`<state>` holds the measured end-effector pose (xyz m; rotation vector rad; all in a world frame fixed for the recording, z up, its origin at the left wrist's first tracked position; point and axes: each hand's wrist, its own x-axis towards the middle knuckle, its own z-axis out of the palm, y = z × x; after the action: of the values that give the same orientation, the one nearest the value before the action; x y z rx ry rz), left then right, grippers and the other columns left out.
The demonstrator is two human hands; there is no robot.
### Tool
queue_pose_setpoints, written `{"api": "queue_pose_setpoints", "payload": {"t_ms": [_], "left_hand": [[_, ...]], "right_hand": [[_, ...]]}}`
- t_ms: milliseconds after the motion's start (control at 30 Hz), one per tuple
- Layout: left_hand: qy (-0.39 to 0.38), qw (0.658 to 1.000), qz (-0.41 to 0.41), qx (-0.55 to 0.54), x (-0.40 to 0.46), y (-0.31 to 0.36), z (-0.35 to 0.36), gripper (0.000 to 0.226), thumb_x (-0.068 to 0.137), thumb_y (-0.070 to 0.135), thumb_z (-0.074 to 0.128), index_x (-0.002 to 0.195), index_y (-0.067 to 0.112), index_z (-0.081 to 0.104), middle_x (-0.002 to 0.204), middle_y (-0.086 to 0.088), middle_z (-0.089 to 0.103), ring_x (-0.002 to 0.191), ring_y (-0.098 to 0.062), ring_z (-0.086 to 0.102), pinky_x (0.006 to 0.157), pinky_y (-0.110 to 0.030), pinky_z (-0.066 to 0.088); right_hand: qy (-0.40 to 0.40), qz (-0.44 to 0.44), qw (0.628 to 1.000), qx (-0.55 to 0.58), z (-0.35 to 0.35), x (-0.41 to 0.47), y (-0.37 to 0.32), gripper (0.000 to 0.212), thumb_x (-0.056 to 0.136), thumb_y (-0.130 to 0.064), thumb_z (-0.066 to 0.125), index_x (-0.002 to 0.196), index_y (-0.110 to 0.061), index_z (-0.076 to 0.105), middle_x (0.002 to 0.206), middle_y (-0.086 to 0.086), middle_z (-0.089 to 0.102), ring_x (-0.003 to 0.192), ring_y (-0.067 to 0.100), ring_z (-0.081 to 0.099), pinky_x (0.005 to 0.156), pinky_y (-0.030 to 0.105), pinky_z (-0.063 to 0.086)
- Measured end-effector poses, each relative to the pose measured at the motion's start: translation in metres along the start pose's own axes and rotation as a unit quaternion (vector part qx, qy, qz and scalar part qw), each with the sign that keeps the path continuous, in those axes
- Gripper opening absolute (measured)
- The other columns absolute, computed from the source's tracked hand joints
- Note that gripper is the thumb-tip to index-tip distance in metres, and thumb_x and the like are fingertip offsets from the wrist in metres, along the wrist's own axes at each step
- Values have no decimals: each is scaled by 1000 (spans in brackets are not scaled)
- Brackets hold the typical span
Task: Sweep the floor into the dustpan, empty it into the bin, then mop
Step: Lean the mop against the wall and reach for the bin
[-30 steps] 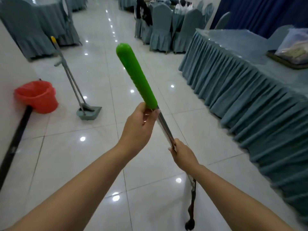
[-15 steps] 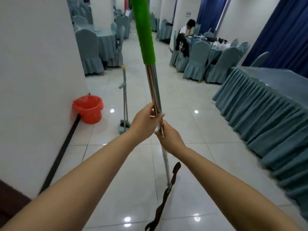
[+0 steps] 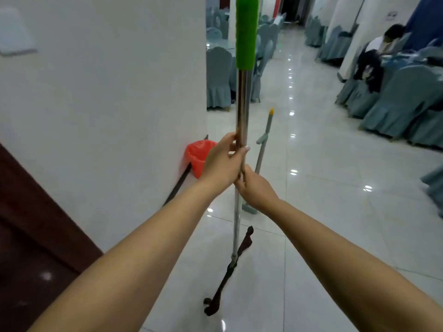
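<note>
1. Grip: the left hand (image 3: 224, 161) is wrapped around the steel shaft of the mop (image 3: 242, 111), thumb across the front; the right hand (image 3: 255, 188) clasps the same shaft directly beneath, the two hands touching.
2. Tool: the shaft stands close to upright, its green sleeve (image 3: 247, 32) running out of the top edge of the view. The dark mop head (image 3: 230, 271) trails as a thin strip on the floor (image 3: 335, 212), near the bottom edge of the view.
3. Change: a second ago the mop leaned steeply, with the hands spaced apart along it; it has since been raised to vertical and the hands have closed up. By this judgement the mopping stage is under way, or the mop is being repositioned for a stroke.
4. Surroundings: the long-handled dustpan (image 3: 261, 154) stands on the floor just beyond the hands. The red bin (image 3: 196, 159) sits at the foot of the white wall (image 3: 107, 104), partly hidden by the left hand.
5. Difference in view: earlier a skirted table filled the right side; now the wall fills the left half, with covered chairs (image 3: 407, 97) at the right edge, so the head has turned left
</note>
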<state>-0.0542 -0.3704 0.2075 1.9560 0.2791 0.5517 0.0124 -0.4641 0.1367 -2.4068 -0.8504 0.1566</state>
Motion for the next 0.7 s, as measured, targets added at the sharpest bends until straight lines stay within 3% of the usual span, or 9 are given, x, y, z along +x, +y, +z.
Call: {"api": "queue_pose_setpoints", "payload": {"t_ms": [133, 233, 333, 500, 700], "left_hand": [[34, 999, -21, 33, 53, -35, -30, 19, 95, 28, 53, 113, 23, 57, 95, 10, 62, 77, 6, 56, 66, -14, 45], [53, 997, -51, 38, 87, -64, -57, 11, 94, 29, 54, 105, 30, 55, 89, 14, 62, 83, -3, 62, 81, -32, 55], [84, 993, -68, 37, 127, -92, -87, 18, 93, 32, 54, 110, 30, 57, 102, 9, 66, 96, -13, 64, 88, -39, 54], [93, 993, -63, 33, 187, -131, -140, 24, 94, 27, 55, 116, 20, 58, 102, 6, 66, 95, -11, 64, 88, -33, 54], [89, 992, -80, 30, 252, -177, -190, 18, 94, 25, 55, 111, 20, 58, 106, 5, 66, 95, -12, 65, 91, -36, 52]], "right_hand": [[-44, -53, 998, -11, 26, 75, -17, 45, 98, -46, 38, 131, -17, 43, 99, 3, 64, 87, 22, 62, 79, 38, 53], [-61, -105, 992, -22, 42, 123, -36, 43, 98, -40, 46, 133, -15, 43, 87, -4, 56, 73, 11, 52, 66, 22, 41], [-67, -146, 986, -30, 64, 178, -58, 40, 95, -39, 51, 127, -15, 47, 73, -15, 50, 61, -1, 47, 55, 14, 34], [-78, -149, 986, -6, 102, 257, -88, 43, 94, -41, 52, 130, -17, 46, 84, -6, 60, 74, 11, 61, 73, 29, 54], [-115, -141, 983, -4, 134, 338, -119, 42, 93, -44, 52, 125, -17, 49, 88, -1, 64, 78, 18, 63, 75, 39, 55]]}}
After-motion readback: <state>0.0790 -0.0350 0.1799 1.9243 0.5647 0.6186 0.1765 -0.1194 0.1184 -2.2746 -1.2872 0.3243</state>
